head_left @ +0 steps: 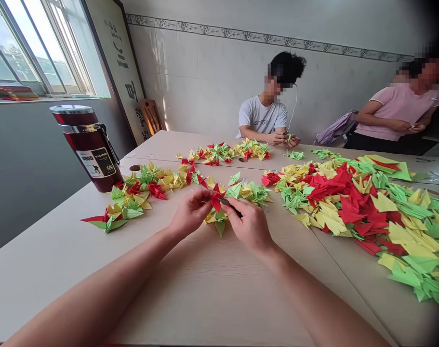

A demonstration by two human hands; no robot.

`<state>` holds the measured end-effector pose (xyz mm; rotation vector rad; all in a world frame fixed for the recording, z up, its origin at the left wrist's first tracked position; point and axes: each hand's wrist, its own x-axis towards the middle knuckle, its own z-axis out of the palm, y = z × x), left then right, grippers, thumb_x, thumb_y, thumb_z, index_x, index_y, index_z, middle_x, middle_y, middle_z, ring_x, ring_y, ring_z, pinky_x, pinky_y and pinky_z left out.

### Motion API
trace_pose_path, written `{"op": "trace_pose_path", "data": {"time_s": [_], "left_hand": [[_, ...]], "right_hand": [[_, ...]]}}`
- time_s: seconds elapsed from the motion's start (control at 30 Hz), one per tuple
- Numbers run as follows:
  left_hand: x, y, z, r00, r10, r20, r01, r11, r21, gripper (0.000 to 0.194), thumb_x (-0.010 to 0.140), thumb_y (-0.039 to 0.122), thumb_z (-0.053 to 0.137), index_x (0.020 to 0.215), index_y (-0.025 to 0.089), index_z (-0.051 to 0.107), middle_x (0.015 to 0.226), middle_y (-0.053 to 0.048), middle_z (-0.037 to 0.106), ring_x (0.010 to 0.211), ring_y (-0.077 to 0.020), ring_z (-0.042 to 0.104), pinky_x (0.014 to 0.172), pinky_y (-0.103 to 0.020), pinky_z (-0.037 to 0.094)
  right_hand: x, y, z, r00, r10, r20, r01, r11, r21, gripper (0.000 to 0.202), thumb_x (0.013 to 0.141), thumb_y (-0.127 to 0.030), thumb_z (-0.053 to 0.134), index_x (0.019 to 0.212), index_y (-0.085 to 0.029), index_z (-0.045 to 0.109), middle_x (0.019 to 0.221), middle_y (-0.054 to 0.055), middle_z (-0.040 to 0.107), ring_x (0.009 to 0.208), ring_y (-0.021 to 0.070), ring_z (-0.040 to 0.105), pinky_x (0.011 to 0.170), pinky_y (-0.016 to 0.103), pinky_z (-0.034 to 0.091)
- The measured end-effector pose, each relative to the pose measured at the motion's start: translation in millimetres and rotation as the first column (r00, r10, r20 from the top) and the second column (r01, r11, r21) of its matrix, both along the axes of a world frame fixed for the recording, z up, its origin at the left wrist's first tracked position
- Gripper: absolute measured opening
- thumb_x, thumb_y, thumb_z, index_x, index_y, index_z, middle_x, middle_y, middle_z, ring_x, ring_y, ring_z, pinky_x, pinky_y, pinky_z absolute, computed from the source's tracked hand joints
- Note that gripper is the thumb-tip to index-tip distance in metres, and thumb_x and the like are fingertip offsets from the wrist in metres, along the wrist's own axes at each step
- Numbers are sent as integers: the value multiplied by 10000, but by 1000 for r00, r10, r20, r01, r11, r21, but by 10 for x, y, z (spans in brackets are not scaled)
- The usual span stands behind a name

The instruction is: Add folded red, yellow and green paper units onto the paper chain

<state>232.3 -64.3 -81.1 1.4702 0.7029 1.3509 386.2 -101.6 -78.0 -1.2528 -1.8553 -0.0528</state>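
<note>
Pinching red paper (216, 199) over the table (205, 294), left hand (192, 210) is closed; right hand (250, 224) grips a dark tool (231, 206) at it. Probably light, crisp, easily creased; best held by thicker folds.

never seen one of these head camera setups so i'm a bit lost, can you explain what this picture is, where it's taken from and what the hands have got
There is no machine here, just a person working bare-handed. The one picture comes from a camera worn on that person's head, facing forward and down. The left hand has a red folded paper piece at its fingers; the right hand grips a slim dark object close to it, too small to identify. On the table, a winding band of red, yellow and green folded pieces lies ahead, and a large heap spreads to the right. A dark red flask stands at the left. Farther back are a person in white and a person in pink.
</note>
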Motion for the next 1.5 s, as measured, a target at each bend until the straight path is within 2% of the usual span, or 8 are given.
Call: {"op": "trace_pose_path", "data": {"time_s": [0.67, 1.17, 1.4, 1.5], "left_hand": [[11, -15, 16, 999, -32, -36, 31, 999, -16, 204, 669, 268, 711, 815, 139, 652, 800, -42, 664, 759, -140, 597, 738, -264, 478], [-3, -7, 17, 998, -42, -38, 41, 999, -29, 260, 654, 332, 722, 820, 141, 664, 808, -49, 670, 762, -153, 604, 746, -285, 487], [-13, -24, 45, 998, -52, -21, 50, 995, -87, 241, 646, 299, 730, 815, 137, 672, 807, -48, 673, 756, -151, 601, 749, -276, 473], [-36, -14, 28, 994, -111, 7, 110, 982, -153, 230, 681, 310, 704, 843, 148, 678, 815, -39, 671, 760, -147, 593, 749, -269, 459]], "right_hand": [[20, 23, -17, 1000, 7, -6, -7, 1000, -2, 222, 860, -263, 510, 946, -174, 695, 699, 34, 663, 639, 159, 591, 605, 244, 419], [12, -2, 17, 1000, 13, 14, -12, 999, -34, 219, 859, -281, 503, 894, -184, 695, 675, 28, 649, 619, 150, 578, 575, 239, 403], [23, 24, 4, 1000, 13, 5, -12, 999, -39, 223, 858, -273, 507, 944, -193, 698, 790, 49, 704, 685, 168, 621, 625, 258, 446], [17, 21, -1, 1000, 22, -8, -22, 998, -59, 221, 857, -264, 508, 952, -199, 697, 811, 50, 707, 705, 171, 629, 636, 259, 461]]}}
